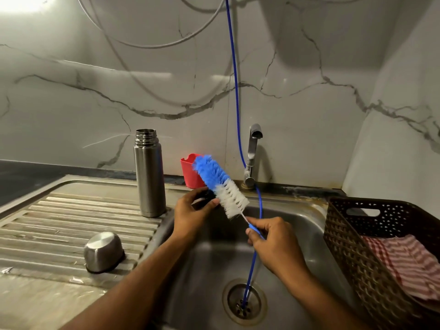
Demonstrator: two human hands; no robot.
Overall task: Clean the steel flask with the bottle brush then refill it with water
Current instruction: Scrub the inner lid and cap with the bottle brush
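The steel flask [150, 177] stands upright and uncapped on the drainboard, left of the sink. Its steel cap [103, 252] rests mouth-down on the ridges nearer to me. My right hand [273, 241] pinches the thin blue handle of the bottle brush [221, 184], whose blue and white bristle head points up and to the left over the sink. My left hand [190, 215] is curled around a small dark object [202, 198] and sits against the white bristles. What that object is, I cannot tell.
The steel sink [214, 258] lies below my hands, with a drain [244, 301]. A thin blue hose [235, 91] hangs from above into the drain. A tap [252, 153] stands behind, a red container [187, 172] beside it. A brown basket [345, 234] holding a striped cloth [404, 263] sits at the right.
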